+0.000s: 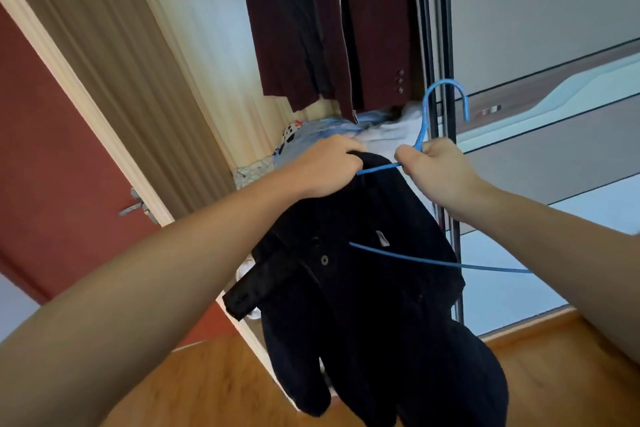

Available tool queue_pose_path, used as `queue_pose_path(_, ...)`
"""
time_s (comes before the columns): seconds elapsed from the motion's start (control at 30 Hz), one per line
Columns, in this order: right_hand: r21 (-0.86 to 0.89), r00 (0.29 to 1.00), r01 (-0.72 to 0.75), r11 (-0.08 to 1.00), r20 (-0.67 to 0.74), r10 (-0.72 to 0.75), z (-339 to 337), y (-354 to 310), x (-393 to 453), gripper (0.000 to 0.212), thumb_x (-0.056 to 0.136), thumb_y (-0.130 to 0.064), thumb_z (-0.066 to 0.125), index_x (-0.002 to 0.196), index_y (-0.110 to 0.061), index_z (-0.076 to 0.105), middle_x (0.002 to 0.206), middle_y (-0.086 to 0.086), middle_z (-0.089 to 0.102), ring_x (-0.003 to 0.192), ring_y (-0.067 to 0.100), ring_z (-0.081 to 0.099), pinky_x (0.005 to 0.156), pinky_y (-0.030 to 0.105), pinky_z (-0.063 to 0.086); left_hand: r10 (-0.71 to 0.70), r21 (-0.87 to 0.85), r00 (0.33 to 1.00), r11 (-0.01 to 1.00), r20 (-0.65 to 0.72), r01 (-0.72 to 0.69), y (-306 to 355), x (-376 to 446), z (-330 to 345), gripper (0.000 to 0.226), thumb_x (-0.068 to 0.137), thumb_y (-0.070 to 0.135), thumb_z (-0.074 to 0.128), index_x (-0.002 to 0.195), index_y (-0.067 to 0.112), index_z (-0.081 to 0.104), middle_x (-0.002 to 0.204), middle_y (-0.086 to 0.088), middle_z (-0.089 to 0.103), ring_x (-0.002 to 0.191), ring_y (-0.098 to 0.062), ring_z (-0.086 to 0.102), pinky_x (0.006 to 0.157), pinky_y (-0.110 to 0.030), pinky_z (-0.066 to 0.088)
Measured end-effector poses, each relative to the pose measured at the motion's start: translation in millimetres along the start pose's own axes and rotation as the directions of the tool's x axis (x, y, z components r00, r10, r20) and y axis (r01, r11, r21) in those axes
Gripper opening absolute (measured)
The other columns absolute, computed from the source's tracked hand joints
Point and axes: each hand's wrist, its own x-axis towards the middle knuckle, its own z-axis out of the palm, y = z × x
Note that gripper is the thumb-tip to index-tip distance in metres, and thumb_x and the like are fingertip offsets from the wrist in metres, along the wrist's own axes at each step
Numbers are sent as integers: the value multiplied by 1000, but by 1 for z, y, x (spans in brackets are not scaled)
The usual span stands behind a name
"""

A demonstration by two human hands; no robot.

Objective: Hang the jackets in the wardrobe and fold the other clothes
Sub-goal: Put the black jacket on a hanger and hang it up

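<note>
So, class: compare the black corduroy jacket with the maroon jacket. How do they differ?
The black corduroy jacket is bunched in the left hand while the right hand works a blue wire hanger into it; the maroon jacket already hangs straight in the wardrobe. Both look ribbed.

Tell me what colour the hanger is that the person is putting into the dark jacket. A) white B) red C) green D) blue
D: the hanger gripped by the right hand is blue, its hook sticking up above the dark jacket that the left hand holds.
</note>
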Motion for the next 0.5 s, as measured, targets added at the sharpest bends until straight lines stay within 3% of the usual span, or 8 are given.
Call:
queue_pose_path(0.07,-24,999,-37,999,-3,36,-3,13,3,42,84,-23,51,49,-18,27,38,-9,19,33,10,17,34,19,17,0,2,995,1000,104,0,-1,5,6,24,93,9,48,100,-1,68,96,-9,67,83,-19,58,65,-23,41)
queue_pose_path(0.13,-73,997,-78,994,-11,77,-8,29,6,41,84,-24,51,51,-18,27,38,-9,19,34,10,17,38,20,19,16,-7,985,1000,172,-15,-4,9,18,25,96,16,49,105,3,69,103,-12,69,90,-21,61,75,-27,45)
queue_pose_path(0.2,-80,994,-106,991,-24,104,-11,43,8,41,84,-25,52,52,-18,29,40,-8,21,35,10,18,44,23,20,46,-27,982,999,181,-41,-9,12,30,25,97,23,53,110,7,69,107,-12,70,97,-23,64,88,-36,48)
queue_pose_path(0.27,-77,994,-104,992,-54,100,-10,54,10,42,86,-27,55,52,-18,31,44,-4,25,38,12,21,47,25,24,74,-26,983,997,166,-71,-16,16,41,28,96,26,57,112,5,68,109,-14,69,99,-26,64,91,-43,47)
queue_pose_path(0.33,-160,994,-16,987,-108,-2,-5,63,11,38,89,-33,59,59,-17,42,49,-4,35,45,14,32,54,28,31,86,-10,983,996,163,-86,-23,20,46,30,96,29,58,112,5,67,107,-13,69,97,-25,64,89,-42,47)
queue_pose_path(0.4,-255,975,102,961,-168,-148,5,70,5,18,89,-35,64,91,-17,58,77,-6,53,68,10,48,70,28,39,52,19,988,998,144,-56,-34,28,47,30,97,30,57,113,8,69,108,-10,70,100,-23,64,91,-39,47)
queue_pose_path(0.47,-355,932,273,894,-132,-337,17,82,-8,41,85,-25,71,121,-12,56,107,0,53,95,13,50,89,28,39,-6,47,996,999,90,2,-44,35,46,29,98,29,57,115,10,70,109,-9,71,102,-23,63,92,-36,47)
queue_pose_path(0.5,-412,897,379,829,-57,-438,24,91,-18,39,82,-20,72,118,-11,59,105,3,54,96,18,52,90,33,42,-27,52,998,998,60,24,-48,38,46,29,98,29,56,114,10,70,108,-10,71,101,-24,63,91,-36,48)
